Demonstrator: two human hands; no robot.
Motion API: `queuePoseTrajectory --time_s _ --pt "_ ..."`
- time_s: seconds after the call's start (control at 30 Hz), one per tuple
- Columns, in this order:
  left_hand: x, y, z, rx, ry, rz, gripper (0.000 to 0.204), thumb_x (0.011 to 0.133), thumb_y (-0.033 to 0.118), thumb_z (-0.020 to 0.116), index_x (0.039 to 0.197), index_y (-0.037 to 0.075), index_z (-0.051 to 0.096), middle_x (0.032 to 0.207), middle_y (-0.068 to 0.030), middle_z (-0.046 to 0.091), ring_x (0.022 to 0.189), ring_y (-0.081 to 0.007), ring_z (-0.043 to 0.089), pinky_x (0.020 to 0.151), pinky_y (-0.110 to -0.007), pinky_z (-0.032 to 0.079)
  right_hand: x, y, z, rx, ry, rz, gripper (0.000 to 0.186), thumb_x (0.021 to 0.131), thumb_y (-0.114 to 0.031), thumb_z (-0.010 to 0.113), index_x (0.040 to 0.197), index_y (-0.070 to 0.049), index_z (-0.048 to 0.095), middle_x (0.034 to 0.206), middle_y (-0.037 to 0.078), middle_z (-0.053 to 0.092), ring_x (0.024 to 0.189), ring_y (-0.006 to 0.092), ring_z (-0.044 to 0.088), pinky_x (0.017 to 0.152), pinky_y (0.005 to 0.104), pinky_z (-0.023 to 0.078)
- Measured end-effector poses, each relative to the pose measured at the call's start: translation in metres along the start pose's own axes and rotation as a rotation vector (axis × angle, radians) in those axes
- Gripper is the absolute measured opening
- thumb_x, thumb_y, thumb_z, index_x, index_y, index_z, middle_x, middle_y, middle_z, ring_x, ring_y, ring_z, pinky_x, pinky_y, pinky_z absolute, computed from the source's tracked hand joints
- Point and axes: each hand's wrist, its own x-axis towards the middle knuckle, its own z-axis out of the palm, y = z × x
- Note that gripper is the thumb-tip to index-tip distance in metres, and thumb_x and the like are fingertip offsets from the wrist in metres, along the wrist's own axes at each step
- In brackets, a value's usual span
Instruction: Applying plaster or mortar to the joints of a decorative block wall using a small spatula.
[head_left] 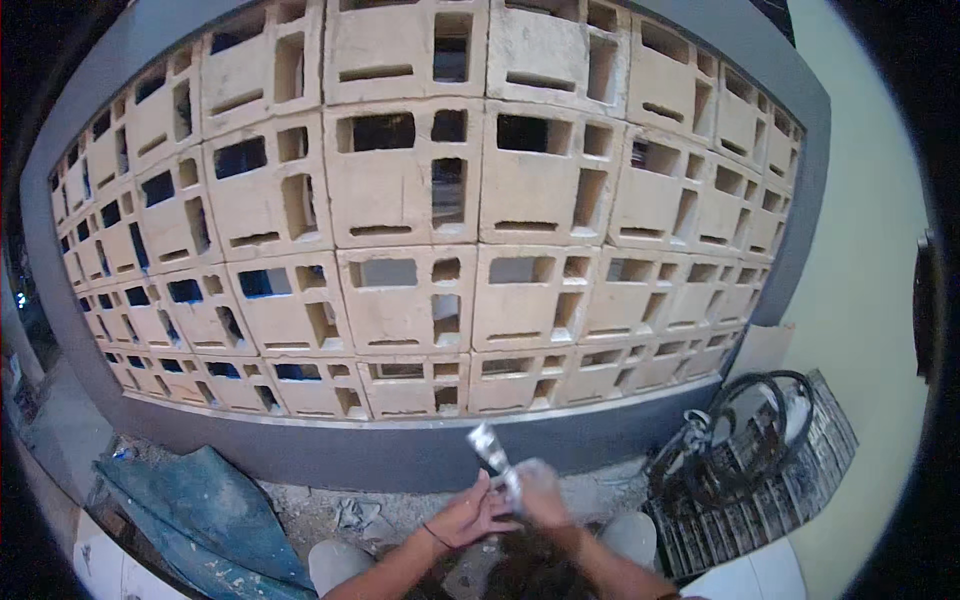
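Note:
In front of the wall's base, my left hand is turned palm up. Its fingers stretch to the right and look spread, with the thumb raised. Close beside it is my right hand, closed and smeared by motion. A shiny silvery thing, long and narrow, slants up and left from between the hands. Its lower end runs into the blur at my right fingers, where a pale, see-through patch also shows. Whether it is foil, plastic or metal, I cannot tell.
A wall of cream breeze blocks rises ahead in a grey frame. A dark green sheet lies left. At right, a coiled black hose rests on a ribbed dark panel. Crumpled clear plastic lies on the dusty ground.

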Motion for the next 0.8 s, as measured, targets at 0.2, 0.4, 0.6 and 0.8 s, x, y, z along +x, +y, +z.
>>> queuePoseTrajectory --time_s 0.2,0.4,0.6,0.8 --pt "-0.002 -0.078 -0.048 0.197 0.576 0.431 0.036 0.107 0.033 0.043 0.115 0.002 0.061 0.104 -0.0125 0.068 0.095 -0.0255 0.068 0.083 -0.041 0.056 -0.070 0.024 0.062 -0.203 -0.379 -0.394 0.038 0.097 -0.022 0.056 0.132 -0.007 0.053 0.092 0.021 0.068 0.078 0.0382 0.067 0.066 0.0434 0.054" --pt "-0.084 0.055 0.046 0.458 0.719 0.964 0.024 0.106 0.022 0.046 0.102 0.000 0.055 0.082 -0.0086 0.064 0.071 -0.0190 0.067 0.065 -0.033 0.056 -0.044 -0.003 0.005 0.155 -0.617 -0.138 0.055 0.090 -0.031 0.063 0.135 -0.001 0.056 0.105 0.017 0.074 0.094 0.0325 0.071 0.087 0.0407 0.054" --pt "-0.162 0.216 0.183 1.090 0.681 1.223 0.018 0.104 0.020 0.052 0.099 0.003 0.049 0.071 -0.0052 0.059 0.055 -0.0088 0.056 0.046 -0.026 0.044 -0.034 -0.020 -0.030 -0.085 -0.480 -0.165 0.047 0.087 -0.034 0.065 0.118 0.001 0.067 0.101 0.021 0.073 0.100 0.0392 0.068 0.091 0.0449 0.052" --pt "-0.104 0.269 0.235 0.774 0.436 1.161 0.028 0.106 0.034 0.047 0.103 0.007 0.054 0.070 -0.0008 0.053 0.052 -0.0073 0.046 0.044 -0.022 0.037 -0.043 -0.026 -0.023 -0.321 -0.730 -0.183 0.047 0.089 -0.033 0.064 0.121 0.000 0.066 0.102 0.023 0.072 0.097 0.0404 0.068 0.086 0.0459 0.053"
